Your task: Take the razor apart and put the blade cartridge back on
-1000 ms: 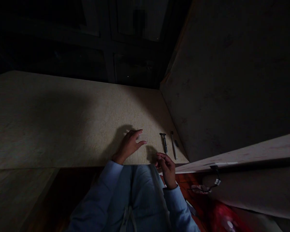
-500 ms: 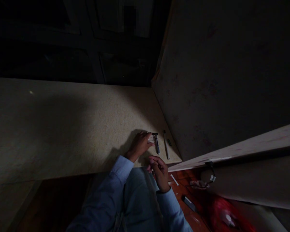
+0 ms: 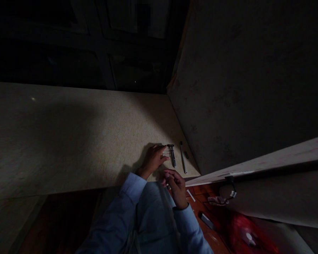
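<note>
My left hand (image 3: 153,158) rests at the front right part of the pale ledge, its thumb and fingers curved around a whitish thing with thin lines (image 3: 165,152); its kind is unclear in the dim light. Just right of those fingertips lies a dark razor (image 3: 173,156), head pointing away from me. Beyond it are a white toothbrush (image 3: 184,160) with a dark head and a small dark piece (image 3: 186,155). Closer to me, over the ledge's front edge, my right hand (image 3: 177,185) has its fingers curled in and closed; what they hold, if anything, is hidden.
The pale ledge (image 3: 116,130) runs left from a patterned wall (image 3: 228,95). Dark window panes (image 3: 135,70) stand behind it. On the reddish floor are a white strip (image 3: 191,195), a dark and grey oblong thing (image 3: 206,220), a cable (image 3: 232,187) and a red bag (image 3: 243,229).
The camera view has shifted slightly. Both hands keep nearly the same pose and place, and the razor and toothbrush lie as before.
</note>
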A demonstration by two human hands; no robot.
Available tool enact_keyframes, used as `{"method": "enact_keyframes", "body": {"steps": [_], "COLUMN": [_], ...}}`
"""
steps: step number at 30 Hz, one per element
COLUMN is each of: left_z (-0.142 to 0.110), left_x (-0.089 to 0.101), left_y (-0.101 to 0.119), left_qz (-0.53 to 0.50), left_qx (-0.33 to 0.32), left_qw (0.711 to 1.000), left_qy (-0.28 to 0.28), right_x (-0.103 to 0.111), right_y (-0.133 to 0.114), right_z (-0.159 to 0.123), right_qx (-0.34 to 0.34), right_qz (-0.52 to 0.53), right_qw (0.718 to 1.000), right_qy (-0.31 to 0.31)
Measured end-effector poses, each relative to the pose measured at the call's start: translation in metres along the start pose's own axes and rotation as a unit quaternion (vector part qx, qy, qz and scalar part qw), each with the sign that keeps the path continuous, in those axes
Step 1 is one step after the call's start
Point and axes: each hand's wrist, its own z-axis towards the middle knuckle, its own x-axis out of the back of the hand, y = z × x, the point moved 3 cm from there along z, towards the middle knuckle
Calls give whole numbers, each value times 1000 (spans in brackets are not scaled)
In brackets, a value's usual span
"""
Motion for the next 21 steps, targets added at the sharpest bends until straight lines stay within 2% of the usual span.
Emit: {"method": "enact_keyframes", "body": {"steps": [4, 8, 10, 13, 17, 19, 21], "left_z": [-4, -5, -6, -7, -9, -9, -9], "left_x": [-1, 1, 1, 2, 3, 3, 4], "left_y": [0, 2, 2, 2, 2, 2, 3], "left_qz": [-15, -13, -10, -15, -26, -34, -41], "left_qx": [2, 6, 9, 12, 17, 17, 17], "left_qw": [1000, 1000, 1000, 1000, 999, 999, 999], "left_qy": [13, 10, 8, 15, 17, 21, 24], "right_x": [9, 37, 53, 72, 82, 82, 81], "right_y": [-9, -29, -42, -55, -55, -49, -44], "right_z": [4, 18, 27, 41, 50, 51, 52], "right_qx": [8, 87, 135, 167, 139, 119, 115], "right_qz": [-33, -145, -236, -405, -552, -591, -607], "right_qw": [999, 978, 952, 890, 817, 795, 784], "right_qy": [36, 126, 143, 129, 98, 72, 56]}}
